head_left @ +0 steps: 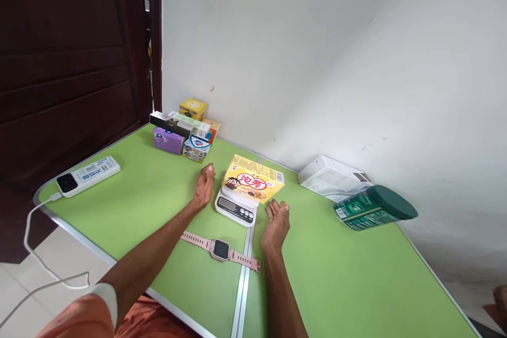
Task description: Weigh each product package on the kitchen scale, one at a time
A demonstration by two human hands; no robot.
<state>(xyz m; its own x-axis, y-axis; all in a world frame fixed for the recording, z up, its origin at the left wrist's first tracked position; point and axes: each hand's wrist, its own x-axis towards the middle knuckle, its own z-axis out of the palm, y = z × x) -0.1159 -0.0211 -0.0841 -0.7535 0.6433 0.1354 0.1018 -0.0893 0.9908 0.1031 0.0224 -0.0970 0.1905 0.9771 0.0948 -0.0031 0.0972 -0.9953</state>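
A yellow snack box [257, 174] with red lettering rests on a small white kitchen scale [237, 211] in the middle of the table. The scale's dark display and round buttons face me. To the left of the box is my left hand [205, 186], empty, fingers stretched and apart from the box. My right hand [277, 223] lies just off the box's right front corner, holding nothing, its fingers loosely bent and apart. Closer to me, a pink smartwatch [221, 249] lies flat with its strap spread out.
On the green table [336, 274], a purple pack [168, 140], a black box [172, 125] and several other small boxes cluster at the back left. A white device [89, 175] with a cable is at left. A white box [332, 175] and green canister [374, 207] stand right, beside the wall.
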